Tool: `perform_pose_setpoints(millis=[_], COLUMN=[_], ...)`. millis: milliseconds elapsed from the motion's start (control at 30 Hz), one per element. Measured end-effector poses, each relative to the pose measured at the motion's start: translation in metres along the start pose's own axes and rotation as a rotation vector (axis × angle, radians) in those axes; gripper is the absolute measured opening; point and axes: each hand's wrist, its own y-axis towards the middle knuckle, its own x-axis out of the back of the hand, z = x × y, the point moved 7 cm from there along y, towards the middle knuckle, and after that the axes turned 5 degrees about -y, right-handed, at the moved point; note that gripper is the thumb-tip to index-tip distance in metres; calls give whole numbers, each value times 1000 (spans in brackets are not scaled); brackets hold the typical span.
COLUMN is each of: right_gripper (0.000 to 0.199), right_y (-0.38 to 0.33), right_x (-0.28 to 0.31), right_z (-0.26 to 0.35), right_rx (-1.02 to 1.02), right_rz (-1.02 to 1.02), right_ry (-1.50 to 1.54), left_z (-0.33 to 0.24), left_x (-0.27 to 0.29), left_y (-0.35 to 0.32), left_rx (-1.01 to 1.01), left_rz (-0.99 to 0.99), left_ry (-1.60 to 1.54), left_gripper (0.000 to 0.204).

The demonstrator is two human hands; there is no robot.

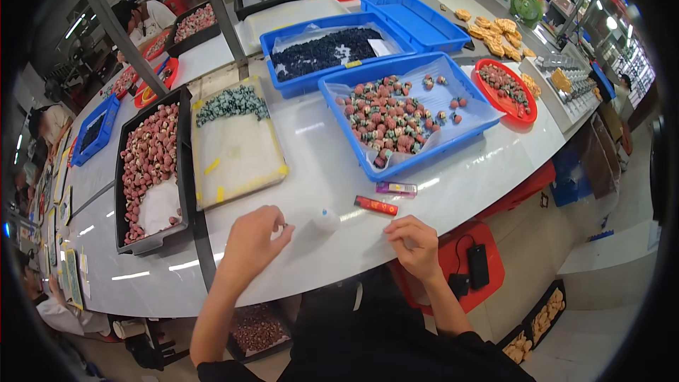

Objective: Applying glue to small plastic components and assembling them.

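My left hand is held over the white table, thumb and fingers pinched together. A tiny dark bit shows at its fingertips, too small to name. To its right stands a small white bottle with a blue tip. My right hand hovers by the table's near edge with its fingers curled in a pinch; whatever they hold, if anything, is hidden. Just beyond that hand lie a red, narrow box-like item and a purple and pink packet.
A blue tray of reddish and green round pieces stands ahead. On the left are a black tray of similar pieces and a pale board with grey-green ones. A red stool carries black devices below the table's right edge. Other people sit farther off.
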Motion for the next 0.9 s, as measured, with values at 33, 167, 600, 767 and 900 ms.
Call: perform_pose_setpoints(millis=[33, 167, 600, 767, 900], right_gripper=[14, 44, 41, 34, 35], right_y=[2, 13, 34, 18, -8], right_x=[-6, -35, -88, -70, -53], right_z=[6, 28, 30, 34, 28], right_rx=[-3, -4, -191, -132, -303], right_rz=[16, 56, 245, 129, 192], right_ry=[0, -139, -197, -37, 105], left_z=[-6, -13, -6, 0, -3], left_x=[-3, -34, -43, -44, -44], left_y=[-12, -40, -62, -71, -76], left_rx=[5, 65, 61, 244, 234], left_rz=[-58, -88, -331, -351, -275], left_ry=[9, 50, -153, -284, -288], left_gripper=[22, 25, 42, 34, 39])
